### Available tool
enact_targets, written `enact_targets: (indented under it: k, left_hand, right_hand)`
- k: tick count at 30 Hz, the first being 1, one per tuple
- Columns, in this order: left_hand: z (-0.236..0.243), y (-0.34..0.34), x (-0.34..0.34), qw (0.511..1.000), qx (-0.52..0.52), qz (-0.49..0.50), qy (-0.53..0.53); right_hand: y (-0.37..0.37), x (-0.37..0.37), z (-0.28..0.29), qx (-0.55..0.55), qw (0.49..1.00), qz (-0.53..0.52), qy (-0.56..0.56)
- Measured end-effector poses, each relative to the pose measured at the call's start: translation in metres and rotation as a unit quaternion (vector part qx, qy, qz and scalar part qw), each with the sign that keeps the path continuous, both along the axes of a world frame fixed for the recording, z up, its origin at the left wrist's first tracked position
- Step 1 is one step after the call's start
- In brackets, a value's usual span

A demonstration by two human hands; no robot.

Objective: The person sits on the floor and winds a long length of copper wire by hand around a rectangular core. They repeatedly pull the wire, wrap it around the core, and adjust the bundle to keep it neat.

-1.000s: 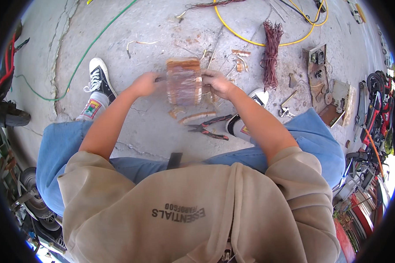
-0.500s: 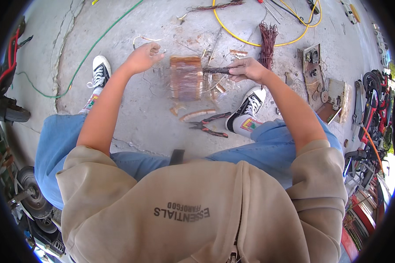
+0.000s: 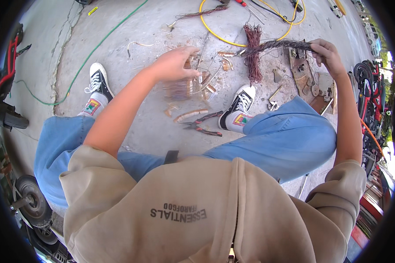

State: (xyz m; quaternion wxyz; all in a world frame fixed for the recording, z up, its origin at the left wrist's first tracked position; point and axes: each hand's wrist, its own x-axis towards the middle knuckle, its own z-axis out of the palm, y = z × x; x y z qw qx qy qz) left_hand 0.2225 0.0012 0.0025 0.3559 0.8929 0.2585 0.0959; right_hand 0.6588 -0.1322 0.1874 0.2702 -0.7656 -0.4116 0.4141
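Observation:
My right hand (image 3: pixel 327 57) is closed round one end of a dark, twisted bundle of wire (image 3: pixel 281 44), holding it stretched out to the left over a reddish-brown wire bundle (image 3: pixel 253 65) on the floor. Open and empty, my left hand (image 3: pixel 177 63) hovers with thumb and fingers apart above a brownish, ridged block (image 3: pixel 175 91). That block is blurred and partly covered by the hand; its exact kind is unclear. Red-and-black pliers (image 3: pixel 202 124) lie with open handles between the block and my right shoe (image 3: pixel 239 104).
Scraps and curved pale strips (image 3: pixel 191 115) surround the block. Beyond lie a yellow hose (image 3: pixel 217 37), a screwdriver (image 3: pixel 250 9) and another wire bundle (image 3: pixel 204 13). Opened metal parts (image 3: pixel 299 70) sit at right. A green cable (image 3: pixel 105 37) crosses the left floor.
My right hand has swung right and away from the block, drawing the dark wire bundle out with it. My left hand has moved right, over the block.

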Motion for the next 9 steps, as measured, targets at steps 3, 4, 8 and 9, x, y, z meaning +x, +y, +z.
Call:
enact_targets:
  k: [3, 4, 8, 9]
  left_hand:
    - [-0.016, -0.012, 0.055, 0.999, -0.036, -0.035, 0.004]
    - [-0.019, -0.013, 0.078, 0.994, -0.080, -0.060, 0.036]
    - [-0.035, 0.017, 0.133, 0.875, -0.358, -0.143, 0.292]
    - [-0.040, 0.018, 0.141, 0.876, -0.353, -0.146, 0.295]
  right_hand:
    - [-0.023, 0.003, 0.037, 0.204, 0.976, -0.041, 0.059]
    - [-0.029, 0.001, 0.049, 0.259, 0.962, -0.049, 0.065]
    - [-0.033, 0.009, 0.065, 0.399, 0.904, -0.086, 0.130]
    - [-0.037, 0.021, 0.063, 0.404, 0.898, -0.056, 0.163]
